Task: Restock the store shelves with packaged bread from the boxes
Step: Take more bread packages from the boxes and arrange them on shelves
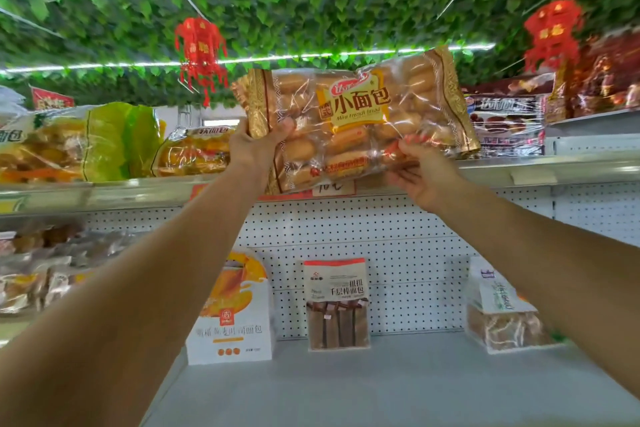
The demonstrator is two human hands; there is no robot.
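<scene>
A clear bag of mini French bread [349, 121] with gold ends and a yellow label is held up in front of the top shelf [519, 170]. My left hand [258, 146] grips its lower left end, thumb on the front. My right hand [420, 173] holds its lower right edge from below, fingertips on the plastic. The bag is tilted, right end higher, and its lower edge covers the shelf's front rail. No boxes are in view.
On the top shelf lie yellow-green bread bags [114, 142] at left and dark chocolate-bread packs [509, 121] at right. The lower shelf [381, 381] carries a white-and-orange box [232, 315], a brown stick-bread pack [337, 305] and a toast bag [502, 312]. Red lanterns [201, 52] hang overhead.
</scene>
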